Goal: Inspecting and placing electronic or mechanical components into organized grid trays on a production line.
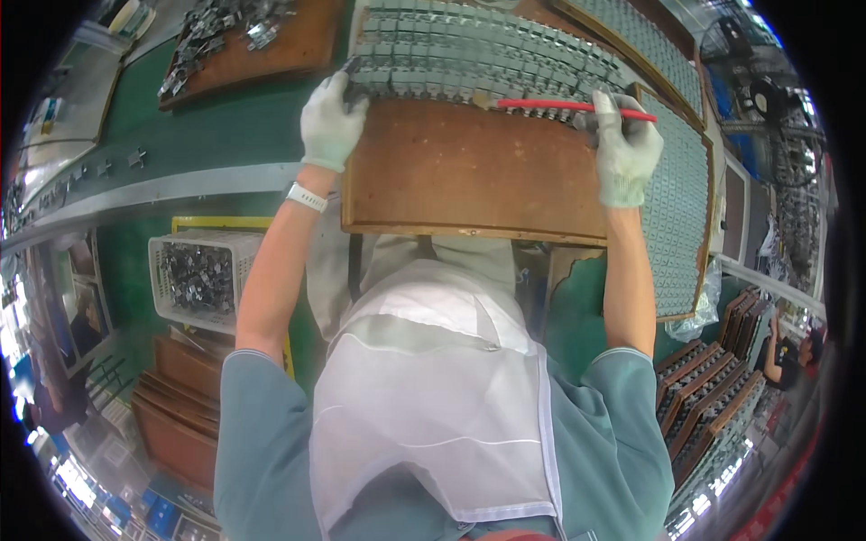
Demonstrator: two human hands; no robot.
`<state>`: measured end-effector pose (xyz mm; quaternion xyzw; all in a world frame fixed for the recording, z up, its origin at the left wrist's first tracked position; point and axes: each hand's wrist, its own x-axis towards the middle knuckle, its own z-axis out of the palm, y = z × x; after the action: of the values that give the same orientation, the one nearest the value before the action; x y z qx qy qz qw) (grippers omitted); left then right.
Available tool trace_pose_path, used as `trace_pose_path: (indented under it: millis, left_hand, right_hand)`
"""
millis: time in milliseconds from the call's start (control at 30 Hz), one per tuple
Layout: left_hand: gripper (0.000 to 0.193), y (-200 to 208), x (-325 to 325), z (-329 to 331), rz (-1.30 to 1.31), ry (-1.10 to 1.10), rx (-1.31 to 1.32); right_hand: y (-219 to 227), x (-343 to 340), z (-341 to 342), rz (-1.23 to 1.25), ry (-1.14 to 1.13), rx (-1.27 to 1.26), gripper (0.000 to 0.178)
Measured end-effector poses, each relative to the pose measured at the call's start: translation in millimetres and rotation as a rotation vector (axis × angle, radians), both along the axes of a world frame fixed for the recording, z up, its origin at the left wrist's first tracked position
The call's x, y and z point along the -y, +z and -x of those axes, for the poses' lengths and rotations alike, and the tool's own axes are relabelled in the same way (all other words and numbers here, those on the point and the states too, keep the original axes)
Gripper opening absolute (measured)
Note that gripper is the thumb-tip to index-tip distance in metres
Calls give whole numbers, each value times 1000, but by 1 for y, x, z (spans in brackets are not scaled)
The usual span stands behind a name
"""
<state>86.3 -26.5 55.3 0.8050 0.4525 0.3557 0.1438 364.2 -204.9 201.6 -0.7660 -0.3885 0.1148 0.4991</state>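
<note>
- On the left of the tabletop (225, 135), not far from its near edge, you have a few loose parts (136, 159), lying separate from each other.
- Lower, below the tabletop's level, some brown panels (176, 415) lean together.
- Above these panels is the white crate (241, 266), filled with small metal pieces (197, 275).
- Near the far side of the tabletop rests the left board (298, 45). A heap (216, 36) of metal pieces covers mostly its left and far portion.
- Your left hand (332, 124), gloved, is at the far left portion of the middle board (469, 171), with its fingers at the left end of the rows (487, 54). I cannot tell if these fingers grip a piece or only touch. A white watch (308, 197) is on this wrist.
- The rows occupy the far portion of the middle board; its near portion shows bare wood, up to the near edge.
- The brush (550, 105) lies crosswise at the near border of the rows, its bristles pointing left.
- Your right hand (624, 144), also gloved, is closed around the red handle, well apart from your other hand.
- Beside it, the right board (709, 185) is covered with similar rows.
- Below on the right, more loaded boards (708, 397) stand tilted.
</note>
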Motion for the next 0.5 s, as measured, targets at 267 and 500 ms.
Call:
trace_pose_path:
  millis: [267,500]
  left_hand:
    - [26,32,18,16,47,-31,70]
    - [15,59,67,-49,246,-572,-20]
  right_hand:
    - [8,32,-21,-150,-87,-235,22]
    - [2,52,-55,-266,-168,-164,22]
